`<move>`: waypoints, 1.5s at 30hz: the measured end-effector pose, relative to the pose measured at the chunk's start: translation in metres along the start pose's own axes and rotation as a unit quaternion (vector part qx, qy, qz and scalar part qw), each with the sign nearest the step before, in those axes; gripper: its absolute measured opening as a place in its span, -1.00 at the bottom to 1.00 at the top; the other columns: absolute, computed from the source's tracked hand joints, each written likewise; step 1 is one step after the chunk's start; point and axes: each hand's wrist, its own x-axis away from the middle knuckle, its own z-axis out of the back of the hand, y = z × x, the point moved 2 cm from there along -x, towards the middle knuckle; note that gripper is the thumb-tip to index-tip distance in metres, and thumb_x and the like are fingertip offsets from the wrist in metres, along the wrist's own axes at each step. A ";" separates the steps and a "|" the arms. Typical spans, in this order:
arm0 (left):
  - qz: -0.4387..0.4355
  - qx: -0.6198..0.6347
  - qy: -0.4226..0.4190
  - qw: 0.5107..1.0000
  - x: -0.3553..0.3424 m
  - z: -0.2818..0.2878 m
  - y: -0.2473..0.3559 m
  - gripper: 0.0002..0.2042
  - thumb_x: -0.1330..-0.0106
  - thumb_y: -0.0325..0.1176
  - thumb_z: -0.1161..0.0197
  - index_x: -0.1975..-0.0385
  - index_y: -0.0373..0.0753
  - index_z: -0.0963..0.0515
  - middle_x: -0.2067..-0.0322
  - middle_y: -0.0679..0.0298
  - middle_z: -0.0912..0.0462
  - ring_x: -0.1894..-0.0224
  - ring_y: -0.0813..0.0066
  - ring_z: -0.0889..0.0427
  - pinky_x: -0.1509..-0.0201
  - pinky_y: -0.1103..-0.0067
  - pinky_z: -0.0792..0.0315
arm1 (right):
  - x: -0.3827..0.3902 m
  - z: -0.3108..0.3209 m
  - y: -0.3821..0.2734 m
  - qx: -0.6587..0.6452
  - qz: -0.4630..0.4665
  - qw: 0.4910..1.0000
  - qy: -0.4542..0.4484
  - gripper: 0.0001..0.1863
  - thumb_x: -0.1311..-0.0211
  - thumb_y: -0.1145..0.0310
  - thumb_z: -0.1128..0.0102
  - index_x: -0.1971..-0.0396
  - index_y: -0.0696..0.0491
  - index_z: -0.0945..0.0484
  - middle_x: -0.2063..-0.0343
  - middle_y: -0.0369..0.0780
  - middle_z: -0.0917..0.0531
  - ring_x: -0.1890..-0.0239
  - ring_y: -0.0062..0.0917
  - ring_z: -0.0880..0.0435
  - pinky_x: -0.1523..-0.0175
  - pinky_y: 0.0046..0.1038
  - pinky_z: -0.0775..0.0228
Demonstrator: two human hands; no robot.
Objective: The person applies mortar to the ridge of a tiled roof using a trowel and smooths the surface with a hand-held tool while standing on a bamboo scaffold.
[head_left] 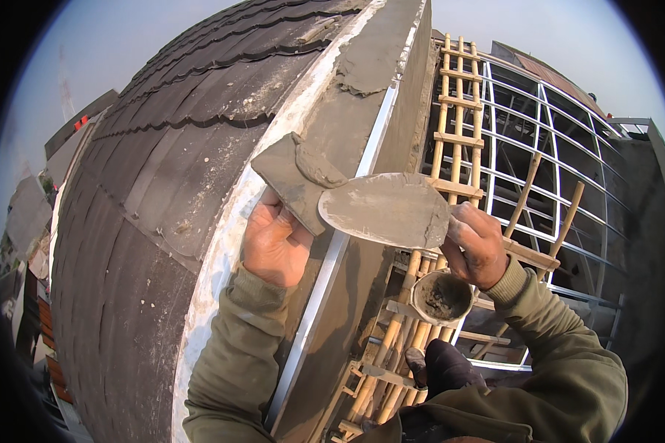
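My left hand [277, 244] grips a flat grey board [281, 177] from below, with a lump of wet mortar [319, 166] on its upper part. My right hand [471, 244] is closed on a pointed trowel [384, 210], its broad blade coated in grey cement and lying against the board's right side. Beneath both runs a plastered wall top [366, 52] with a long metal straightedge [380, 118] along its edge. Below my right hand sits a bucket [442, 295] holding some mortar.
Dark roof tiles [148, 221] slope away on the left beside a white-painted strip [222, 236]. To the right, bamboo ladder-like scaffolding [458, 111] stands by a metal roof frame [554, 148] with open gaps. My foot [415, 363] is on bamboo poles [388, 369] below.
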 end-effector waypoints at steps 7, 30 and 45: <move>0.006 -0.017 -0.025 1.000 0.000 0.006 -0.004 -0.50 -0.49 -0.53 -0.16 -0.40 -0.37 -0.28 -0.31 0.11 -0.48 -0.34 0.28 -0.50 -0.47 0.33 -0.39 | -0.051 0.012 0.036 0.074 -0.191 0.979 -0.008 -0.76 -0.27 0.45 -0.38 0.21 0.15 -0.48 0.44 -0.10 -0.57 0.49 -0.22 -0.62 0.37 -0.24 -0.44; -0.035 -0.122 0.100 0.987 -0.001 0.006 -0.005 -0.44 -0.51 -0.36 -0.19 -0.42 -0.44 -0.22 -0.29 0.13 -0.46 -0.33 0.34 -0.45 -0.46 0.37 -0.29 | -0.331 -0.056 0.347 0.125 -0.361 0.895 -0.232 -0.62 -0.47 0.22 -0.07 0.38 0.24 -0.63 0.69 -0.18 -0.56 0.80 -0.49 -0.43 0.70 -0.30 -0.27; -0.035 -0.153 0.101 0.982 0.005 0.003 0.000 -0.32 -0.49 -0.25 -0.23 -0.46 -0.50 -0.14 -0.35 0.06 -0.42 -0.39 0.31 -0.40 -0.50 0.37 -0.23 | -0.341 -0.029 0.292 -0.077 -0.416 0.774 -0.472 -0.65 -0.52 0.21 0.01 0.35 0.13 -0.62 0.67 -0.26 -0.58 0.76 -0.58 -0.44 0.66 -0.41 -0.30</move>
